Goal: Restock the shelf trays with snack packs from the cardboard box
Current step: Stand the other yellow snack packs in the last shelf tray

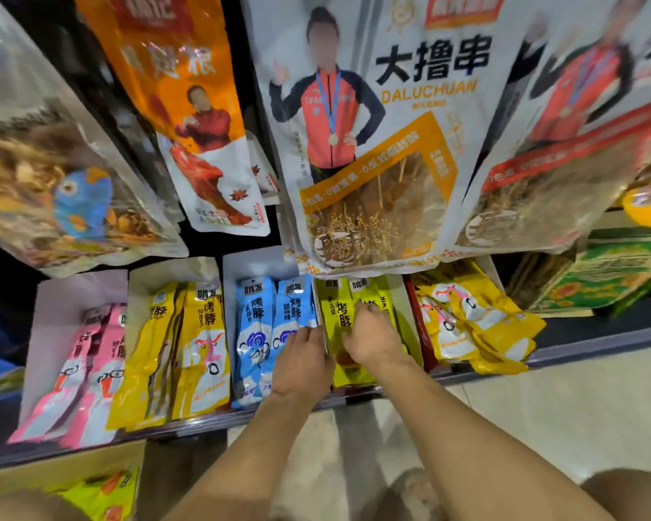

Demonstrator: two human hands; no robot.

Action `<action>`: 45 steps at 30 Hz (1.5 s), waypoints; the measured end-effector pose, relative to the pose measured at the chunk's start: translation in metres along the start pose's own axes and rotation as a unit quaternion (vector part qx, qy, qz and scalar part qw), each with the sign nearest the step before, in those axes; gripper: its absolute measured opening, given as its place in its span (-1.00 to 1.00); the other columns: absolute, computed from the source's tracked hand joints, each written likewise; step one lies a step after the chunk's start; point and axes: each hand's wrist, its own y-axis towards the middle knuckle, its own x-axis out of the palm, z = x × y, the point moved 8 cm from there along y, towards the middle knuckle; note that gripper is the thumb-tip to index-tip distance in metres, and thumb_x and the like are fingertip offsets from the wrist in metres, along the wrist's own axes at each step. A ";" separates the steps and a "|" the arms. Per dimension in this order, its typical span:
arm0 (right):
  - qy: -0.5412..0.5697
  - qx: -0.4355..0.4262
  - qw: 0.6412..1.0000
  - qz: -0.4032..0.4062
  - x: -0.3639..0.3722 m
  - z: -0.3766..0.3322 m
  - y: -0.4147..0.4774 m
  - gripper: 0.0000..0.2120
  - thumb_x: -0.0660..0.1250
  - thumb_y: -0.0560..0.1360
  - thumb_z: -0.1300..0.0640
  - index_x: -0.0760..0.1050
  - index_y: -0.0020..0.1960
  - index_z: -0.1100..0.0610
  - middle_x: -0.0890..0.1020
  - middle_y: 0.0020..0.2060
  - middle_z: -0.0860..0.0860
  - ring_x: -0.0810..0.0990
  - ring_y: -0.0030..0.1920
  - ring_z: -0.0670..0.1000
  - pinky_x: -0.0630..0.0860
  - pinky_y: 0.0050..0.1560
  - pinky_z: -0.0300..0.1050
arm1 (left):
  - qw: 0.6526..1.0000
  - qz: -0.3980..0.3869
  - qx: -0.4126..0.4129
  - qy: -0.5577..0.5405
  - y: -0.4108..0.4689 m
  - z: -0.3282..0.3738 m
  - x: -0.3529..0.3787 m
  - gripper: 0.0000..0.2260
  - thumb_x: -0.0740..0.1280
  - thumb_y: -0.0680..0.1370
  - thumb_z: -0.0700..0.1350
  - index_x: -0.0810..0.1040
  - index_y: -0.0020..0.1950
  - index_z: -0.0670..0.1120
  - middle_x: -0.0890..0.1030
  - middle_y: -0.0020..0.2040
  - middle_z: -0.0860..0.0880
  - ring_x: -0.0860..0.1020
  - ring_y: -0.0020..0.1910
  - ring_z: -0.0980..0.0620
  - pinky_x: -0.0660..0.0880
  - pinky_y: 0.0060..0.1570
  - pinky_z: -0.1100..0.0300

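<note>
Hands, left (303,364) and right (371,338), gripping packs (339,314)

Shelf trays: five stand side by side in a row on the low shelf (211,426).
First tray (53,295): far left, snack packs (91,370) upright in it.
Second tray (147,276): just right of the first.
Third tray (241,263): in the middle.
Fourth tray (406,314): right of the third, under the hanging bags (373,144).
Fifth tray (425,344): far right, its packs leaning out to the right.
Left hand (301,366): at the wall between the third and fourth trays.
Right hand (373,340): on the packs in the fourth tray.
Cardboard box (53,471): before the shelf, lower left, with packs inside.
Carton (598,276): right of the shelf, on the floor (542,400).
</note>
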 end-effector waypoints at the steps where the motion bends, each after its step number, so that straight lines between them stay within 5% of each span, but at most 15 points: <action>1: -0.029 -0.018 0.999 0.006 -0.007 -0.007 -0.010 -0.55 0.31 0.58 0.06 0.35 0.42 0.18 0.48 0.32 0.16 0.41 0.35 0.21 0.42 0.33 0.07 | 1.000 0.000 0.000 0.015 -0.007 0.002 -0.006 -0.57 0.21 0.62 0.00 0.30 0.48 -0.05 0.41 0.40 -0.07 0.35 0.38 -0.09 0.34 0.35 -0.01; 10: -0.198 -0.147 0.969 0.026 -0.047 -0.066 -0.129 -0.51 0.31 0.56 0.01 0.32 0.42 0.15 0.43 0.34 0.14 0.38 0.34 0.21 0.40 0.29 0.11 | 0.994 0.056 -0.018 0.088 -0.087 -0.025 -0.069 -0.60 0.19 0.59 0.06 0.44 0.39 -0.04 0.52 0.31 -0.09 0.44 0.30 -0.13 0.41 0.26 -0.02; 28: -0.209 -0.282 0.936 0.027 -0.012 -0.191 -0.211 -0.44 0.26 0.57 -0.03 0.26 0.48 0.19 0.40 0.38 0.20 0.35 0.37 0.29 0.35 0.36 0.25 | 0.968 0.116 -0.157 0.161 -0.225 -0.163 -0.140 -0.61 0.20 0.55 0.12 0.50 0.28 -0.05 0.57 0.23 -0.10 0.49 0.24 -0.16 0.42 0.15 0.00; 35: -0.216 -0.368 0.904 -0.012 0.058 -0.289 -0.242 -0.48 0.29 0.54 0.01 0.32 0.43 0.20 0.44 0.34 0.20 0.35 0.40 0.28 0.30 0.38 0.25 | 0.947 0.127 -0.263 0.130 -0.300 -0.273 -0.139 -0.61 0.19 0.53 0.14 0.53 0.22 -0.06 0.59 0.19 -0.09 0.51 0.21 -0.17 0.45 0.13 -0.01; 45: -0.269 -0.454 0.846 -0.071 0.185 -0.380 -0.279 -0.49 0.32 0.52 0.00 0.33 0.39 0.18 0.43 0.34 0.17 0.35 0.40 0.25 0.38 0.30 0.18 | 0.918 0.101 -0.383 0.017 -0.349 -0.398 -0.105 -0.56 0.17 0.58 0.14 0.41 0.42 0.00 0.49 0.35 -0.07 0.40 0.35 -0.15 0.38 0.24 -0.04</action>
